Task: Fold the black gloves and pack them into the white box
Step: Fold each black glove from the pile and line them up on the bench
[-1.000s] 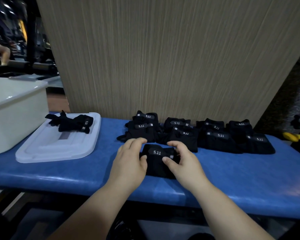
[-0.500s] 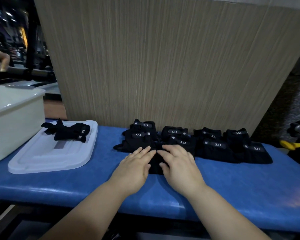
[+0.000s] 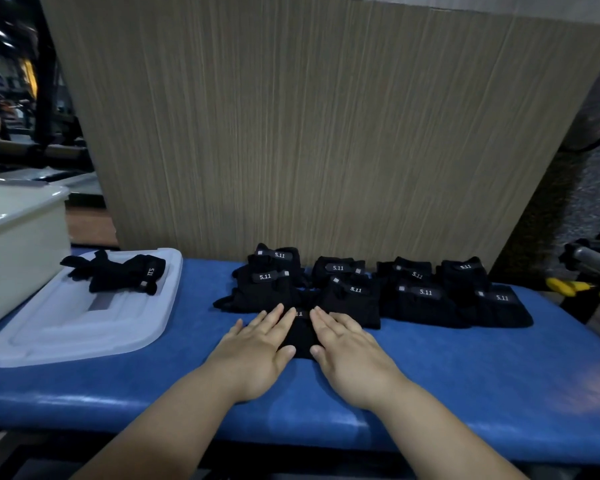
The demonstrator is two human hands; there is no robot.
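Gloves [image 3: 118, 275] on lid [image 3: 66, 341] nr white box [image 3: 18, 254]

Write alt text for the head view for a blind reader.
Left hand and right hand press a folded black glove flat on a blue bench, before more folded gloves. Left: white box, lid holding a loose glove.

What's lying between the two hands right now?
In the head view, one folded black glove lies between the left hand and the right hand. Both hands rest flat on its edges, on the blue bench.
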